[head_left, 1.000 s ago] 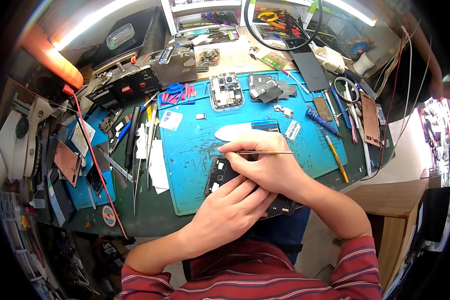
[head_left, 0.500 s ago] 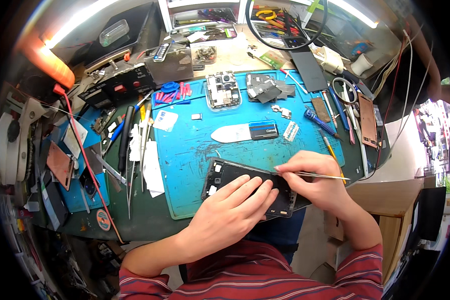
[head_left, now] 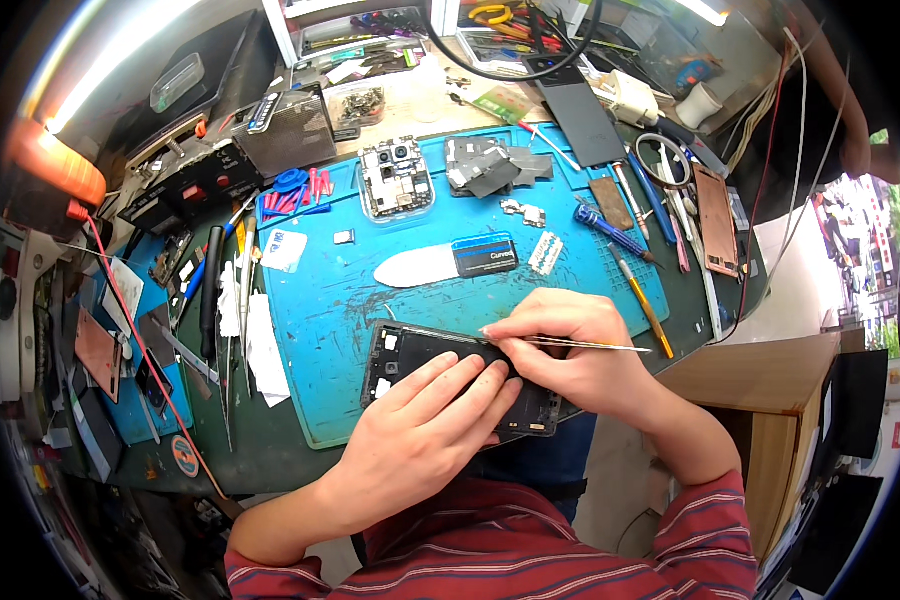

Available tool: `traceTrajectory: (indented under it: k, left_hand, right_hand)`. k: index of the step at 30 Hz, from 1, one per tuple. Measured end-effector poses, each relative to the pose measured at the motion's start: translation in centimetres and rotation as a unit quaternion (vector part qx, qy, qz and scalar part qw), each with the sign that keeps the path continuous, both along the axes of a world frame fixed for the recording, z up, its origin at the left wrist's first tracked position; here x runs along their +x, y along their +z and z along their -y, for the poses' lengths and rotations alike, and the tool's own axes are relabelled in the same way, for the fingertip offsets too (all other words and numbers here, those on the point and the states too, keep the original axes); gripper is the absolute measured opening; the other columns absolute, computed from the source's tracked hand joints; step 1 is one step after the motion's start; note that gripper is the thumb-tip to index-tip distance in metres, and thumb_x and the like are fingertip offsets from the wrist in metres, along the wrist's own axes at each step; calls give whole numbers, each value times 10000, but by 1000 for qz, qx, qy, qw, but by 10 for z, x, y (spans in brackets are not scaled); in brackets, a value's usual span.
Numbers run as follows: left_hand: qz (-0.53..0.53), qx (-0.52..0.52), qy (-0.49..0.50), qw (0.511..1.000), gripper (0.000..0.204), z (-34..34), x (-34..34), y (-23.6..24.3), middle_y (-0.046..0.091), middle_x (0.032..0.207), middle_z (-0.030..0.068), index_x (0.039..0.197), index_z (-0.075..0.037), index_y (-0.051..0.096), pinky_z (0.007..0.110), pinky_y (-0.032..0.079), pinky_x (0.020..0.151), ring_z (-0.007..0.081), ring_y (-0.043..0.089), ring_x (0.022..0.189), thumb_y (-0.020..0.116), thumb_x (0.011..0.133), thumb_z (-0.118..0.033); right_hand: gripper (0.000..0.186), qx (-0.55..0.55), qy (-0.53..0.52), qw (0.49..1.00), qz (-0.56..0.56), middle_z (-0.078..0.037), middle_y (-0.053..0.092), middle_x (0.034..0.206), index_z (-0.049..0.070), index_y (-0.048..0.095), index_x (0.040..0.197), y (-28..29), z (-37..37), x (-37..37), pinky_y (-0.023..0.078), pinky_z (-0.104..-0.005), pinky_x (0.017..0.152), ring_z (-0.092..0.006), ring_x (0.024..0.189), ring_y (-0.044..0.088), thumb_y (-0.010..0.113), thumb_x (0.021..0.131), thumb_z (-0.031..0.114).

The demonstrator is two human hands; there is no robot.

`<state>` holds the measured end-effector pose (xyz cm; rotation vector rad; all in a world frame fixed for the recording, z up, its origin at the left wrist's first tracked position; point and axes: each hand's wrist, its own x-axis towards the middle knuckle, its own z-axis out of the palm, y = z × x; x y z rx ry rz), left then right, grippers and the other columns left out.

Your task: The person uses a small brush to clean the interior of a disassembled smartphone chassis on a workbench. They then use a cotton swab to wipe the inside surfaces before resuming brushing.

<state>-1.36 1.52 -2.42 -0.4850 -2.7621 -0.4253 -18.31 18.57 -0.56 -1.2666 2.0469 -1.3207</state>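
A black phone frame (head_left: pixel 433 345), its inner side up with white patches near one end, lies tilted across the near edge of the blue mat. Over its middle rest the stretched fingers of my left hand (head_left: pixel 425 415), which steadies it; the thumb is mostly hidden. My right hand (head_left: pixel 570 345) pinches thin metal tweezers (head_left: pixel 610 347) between thumb and fingers. Their tips are hidden at my fingertips, beside the frame's far long edge. Beyond the frame lies a flat pry tool (head_left: pixel 420 267) with a white rounded blade and a dark blue handle.
The blue mat (head_left: pixel 320 380) carries an opened phone board in a clear box (head_left: pixel 398 180), dark metal plates (head_left: pixel 485 165) and small parts. A blue screwdriver (head_left: pixel 610 232) and yellow-handled tool (head_left: pixel 645 308) lie right. Tweezers, a black-handled tool (head_left: pixel 212 290) and white paper (head_left: pixel 262 350) lie left.
The whole view has shifted, so the bench appears further left. My right hand has slid a little leftward along the frame's far edge with the tweezers. My left hand stays on the frame.
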Motion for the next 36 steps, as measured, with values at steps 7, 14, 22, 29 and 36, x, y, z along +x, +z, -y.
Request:
traceTrajectory:
  k: [7,14,22,29,36]
  left_hand:
    - [13,14,-4,1000,598,2,-1,2,668,1417,67,1389,-97,719,436,526,1124,250,644,1280,790,836,-313]
    - [20,21,-6,1000,585,2,-2,5,677,1406,64,1379,-102,730,438,532,1113,247,650,1266,790,837,-312]
    - [32,26,-18,999,548,4,-2,7,657,1397,86,1395,-57,702,435,514,1138,254,634,1286,777,889,-253]
    - [29,21,-3,999,577,1,-2,6,674,1414,63,1374,-100,736,446,518,1133,244,641,1276,789,840,-313]
    - [26,24,-6,999,538,2,-1,5,665,1407,76,1388,-79,716,433,509,1148,246,635,1292,774,890,-272]
  right_hand:
    - [196,32,-65,994,78,-136,811,1031,-17,799,1123,3,-51,-8,610,-322,774,-198,909,773,814,949,72]
    - [140,-44,-4,998,-33,-131,803,972,-12,812,1038,-10,-49,-9,602,-328,725,-241,852,768,837,906,28]
    - [132,-34,-4,999,-34,-128,799,957,-9,811,1028,-6,-47,-8,601,-325,705,-234,841,769,837,901,15]
    - [121,-29,-6,999,-38,-122,799,961,-3,813,1026,-5,-42,-7,604,-330,714,-244,848,771,831,909,22]
    - [102,-12,-16,999,-50,-115,793,938,2,809,1012,-4,-43,-5,600,-339,703,-251,817,767,822,913,25]
